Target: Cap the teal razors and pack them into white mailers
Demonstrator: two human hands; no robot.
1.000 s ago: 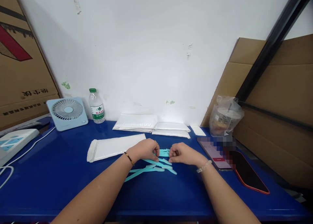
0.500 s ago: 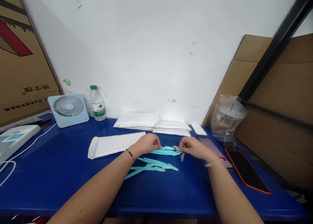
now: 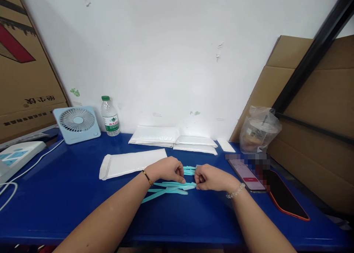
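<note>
Several slim teal eyebrow razors (image 3: 164, 196) lie in a loose, crossed pile on the blue table. A second group of teal razors (image 3: 189, 169) lies just behind, partly covered by my hands. My left hand (image 3: 170, 170) is closed, its thumb and fingers pinching a razor of the front pile near its head. At that razor's tip, my right hand (image 3: 211, 177) is pinched shut, its fingertips on the pale end. A small translucent piece (image 3: 198, 166) shows behind the right hand, mostly hidden.
Left of my hands lies a white padded mailer (image 3: 129, 163); more white mailers (image 3: 155, 135) are stacked against the wall. A bottle (image 3: 110, 118) and a blue fan (image 3: 79, 124) stand back left. Two phones (image 3: 247, 173) and a bagged cup (image 3: 258, 131) are at right.
Both hands have come toward me and closer together, from the back group of razors to the front pile. The right hand has moved left to a razor's tip.
</note>
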